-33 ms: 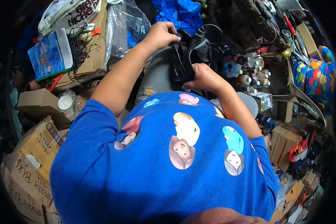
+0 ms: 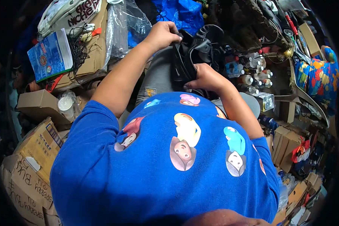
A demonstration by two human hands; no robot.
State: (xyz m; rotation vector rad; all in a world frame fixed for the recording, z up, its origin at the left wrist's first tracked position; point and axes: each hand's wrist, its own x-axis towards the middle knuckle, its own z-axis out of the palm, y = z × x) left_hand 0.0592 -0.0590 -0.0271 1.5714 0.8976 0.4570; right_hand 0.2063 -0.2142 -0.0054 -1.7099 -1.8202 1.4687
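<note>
A black leather shoe [image 2: 204, 46], or a dark shoe piece much like one, rests over my lap at the top middle, its full shape partly hidden by my hands. My left hand [image 2: 162, 36] is closed at its upper left edge, thumb and fingers pinching the dark material. On the near right side, my right hand [image 2: 209, 78] grips the shoe, with the thumb stretched toward the left and the other fingers hidden behind it. Beneath lies my grey-clad leg [image 2: 157, 73].
Several small bottles [image 2: 247, 79] stand to the right. Cardboard boxes [image 2: 43, 105] and a blue book [image 2: 49, 56] with black cords [image 2: 81, 52] lie to the left. A blue plastic bag [image 2: 184, 17] and clear plastic [image 2: 118, 32] lie beyond my hands.
</note>
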